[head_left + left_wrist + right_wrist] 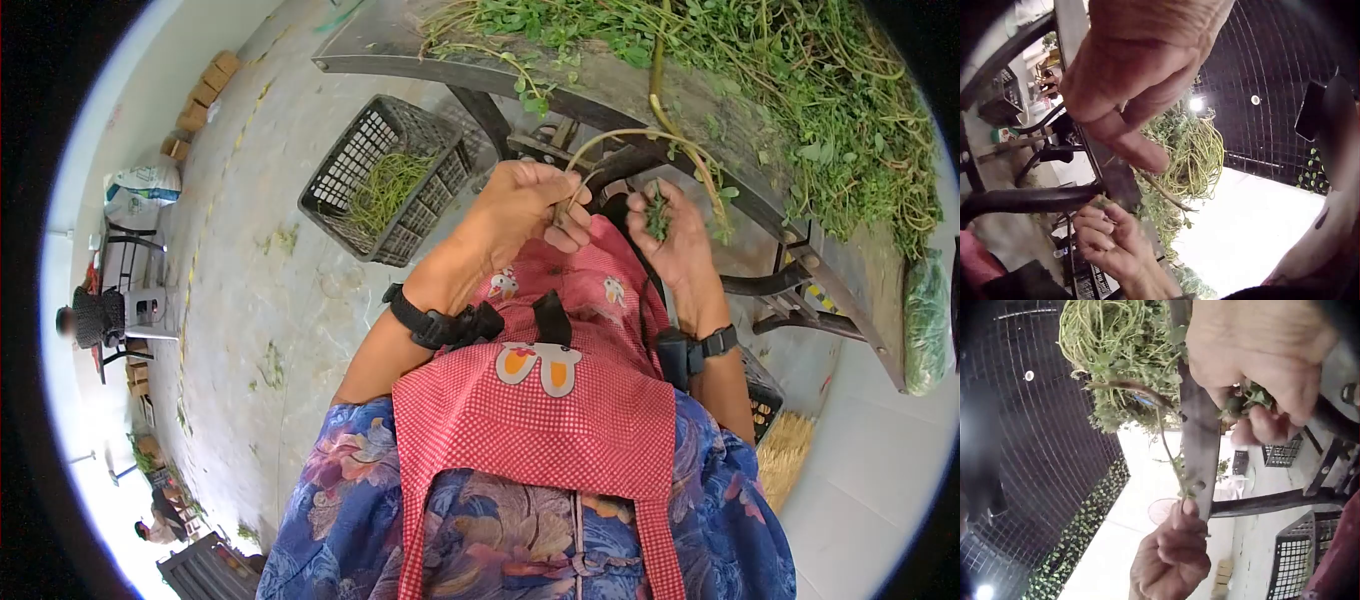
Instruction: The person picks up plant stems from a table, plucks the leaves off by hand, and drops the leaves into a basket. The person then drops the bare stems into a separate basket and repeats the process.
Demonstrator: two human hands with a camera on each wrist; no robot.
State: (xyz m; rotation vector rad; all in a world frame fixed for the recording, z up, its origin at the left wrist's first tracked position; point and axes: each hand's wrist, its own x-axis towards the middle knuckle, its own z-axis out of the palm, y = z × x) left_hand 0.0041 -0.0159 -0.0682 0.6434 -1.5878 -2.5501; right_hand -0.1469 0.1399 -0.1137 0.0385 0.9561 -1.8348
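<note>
In the head view my left hand (525, 212) pinches a thin stem between thumb and fingertips; the brownish stem (625, 133) arches up and right from it over the table edge. My right hand (682, 240), palm up, has curled fingers around a small bunch of green leaves (656, 216). The hands are apart, above the apron. The left wrist view has my left hand (1141, 75) large, above my right hand (1113, 244). The right wrist view shows leaves (1250, 400) in my right hand (1260, 356) and the stem (1168, 440) rising from my left hand (1175, 553).
A heap of leafy green stems (850, 130) covers part of the dark table (400, 65). Below its left side, a black crate (425, 215) on the floor holds cut stems (385, 195). Metal table legs stand beyond my hands. A green bundle (928, 320) lies at right.
</note>
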